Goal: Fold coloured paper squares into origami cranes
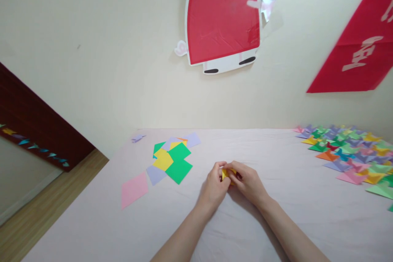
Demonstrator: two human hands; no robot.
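Observation:
Between both hands, just above the pale cloth-covered surface (172, 229), is a small yellow piece of folded paper (226, 173). My left hand (215, 186) grips its left side, fingers curled and thumb pressed near the front. On the other side my right hand (248, 180) pinches the same paper with thumb and fingers together. The fingers cover most of it, so its folded shape cannot be made out. Left of my hands lie loose square sheets: green paper (179, 170), yellow paper (163, 160), a lilac sheet (156, 175) and a pink sheet (134, 190).
Rows of folded paper figures (350, 151) in many colours stand at the right. A small lilac folded piece (138, 138) lies at the far left corner. Behind the surface rises a wall with a red cartoon cutout (224, 20) and a red banner (353, 49).

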